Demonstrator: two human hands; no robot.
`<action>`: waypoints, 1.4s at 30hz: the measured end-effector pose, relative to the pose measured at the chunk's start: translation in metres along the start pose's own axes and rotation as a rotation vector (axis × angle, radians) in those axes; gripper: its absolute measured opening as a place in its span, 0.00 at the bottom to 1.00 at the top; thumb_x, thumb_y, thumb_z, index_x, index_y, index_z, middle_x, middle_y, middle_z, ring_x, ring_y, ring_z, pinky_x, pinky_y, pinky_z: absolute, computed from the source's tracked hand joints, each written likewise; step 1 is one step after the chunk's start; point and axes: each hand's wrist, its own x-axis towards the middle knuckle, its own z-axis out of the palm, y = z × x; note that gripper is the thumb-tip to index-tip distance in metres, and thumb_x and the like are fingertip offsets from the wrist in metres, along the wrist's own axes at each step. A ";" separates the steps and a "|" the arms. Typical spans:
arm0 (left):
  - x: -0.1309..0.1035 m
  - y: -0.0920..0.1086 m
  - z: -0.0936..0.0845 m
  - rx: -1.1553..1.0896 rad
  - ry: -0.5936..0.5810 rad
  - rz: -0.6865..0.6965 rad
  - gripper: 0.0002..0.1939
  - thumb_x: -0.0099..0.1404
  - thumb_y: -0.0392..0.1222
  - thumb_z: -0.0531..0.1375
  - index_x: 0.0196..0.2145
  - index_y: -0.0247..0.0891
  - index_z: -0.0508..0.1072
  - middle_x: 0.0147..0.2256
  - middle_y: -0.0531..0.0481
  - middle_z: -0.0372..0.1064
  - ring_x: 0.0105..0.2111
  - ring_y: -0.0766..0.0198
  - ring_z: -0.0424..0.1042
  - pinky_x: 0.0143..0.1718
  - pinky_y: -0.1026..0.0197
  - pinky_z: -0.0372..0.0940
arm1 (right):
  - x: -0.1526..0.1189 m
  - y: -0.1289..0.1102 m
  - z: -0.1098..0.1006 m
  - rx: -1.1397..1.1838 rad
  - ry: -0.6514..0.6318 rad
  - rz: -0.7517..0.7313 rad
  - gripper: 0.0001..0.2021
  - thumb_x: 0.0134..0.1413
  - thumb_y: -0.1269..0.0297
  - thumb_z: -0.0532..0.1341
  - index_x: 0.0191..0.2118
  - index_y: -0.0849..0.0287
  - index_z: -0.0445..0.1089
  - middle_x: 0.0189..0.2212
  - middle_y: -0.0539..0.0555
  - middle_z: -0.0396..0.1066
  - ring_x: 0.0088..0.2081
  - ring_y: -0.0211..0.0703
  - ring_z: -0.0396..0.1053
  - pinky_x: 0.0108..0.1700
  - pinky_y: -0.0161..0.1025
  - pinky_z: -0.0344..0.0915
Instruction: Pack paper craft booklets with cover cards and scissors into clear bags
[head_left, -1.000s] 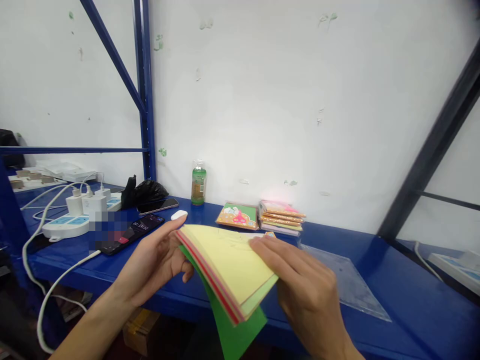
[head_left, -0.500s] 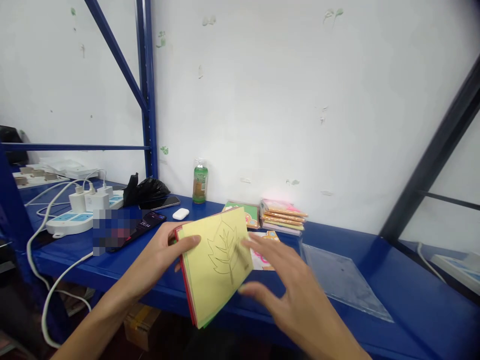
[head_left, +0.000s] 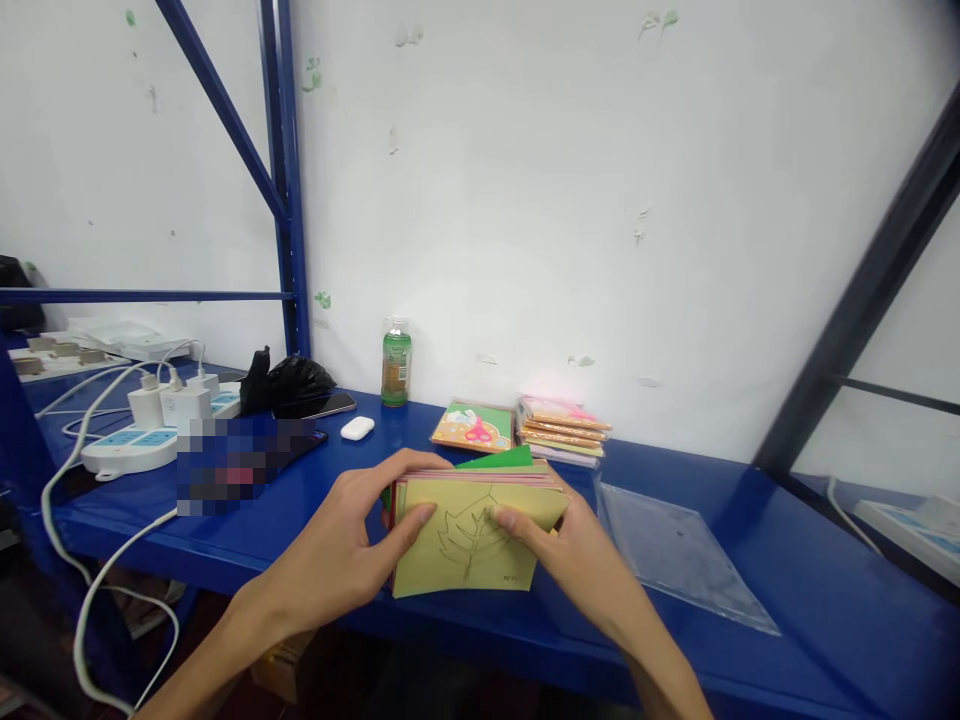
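Note:
Between my two hands is a stack of coloured paper sheets, held over the front edge of the blue table. Its front sheet is yellow with a line drawing of a leaf. Pink and red edges show behind it, and a green sheet sticks up slantwise at the top. My left hand grips the left side, thumb on the yellow face and fingers over the top edge. On the right side, my right hand presses its thumb on the yellow sheet, its fingers hidden behind.
Behind the stack lie a square craft pack with a scissors picture and a pile of wrapped packs. A clear plastic sleeve lies at right. At left are a bottle, a white earphone case and a power strip with cables.
My right hand has closed on the stack's right side. The stack has turned to sit more level, its top edge now towards me, and the green sheet now shows above it.

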 end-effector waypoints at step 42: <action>0.006 0.005 0.064 -0.539 0.348 -0.208 0.16 0.58 0.48 0.67 0.36 0.42 0.64 0.31 0.57 0.64 0.31 0.64 0.66 0.31 0.66 0.64 | 0.002 -0.001 0.015 0.208 0.070 0.105 0.24 0.51 0.46 0.69 0.47 0.59 0.74 0.44 0.56 0.79 0.47 0.52 0.75 0.48 0.44 0.71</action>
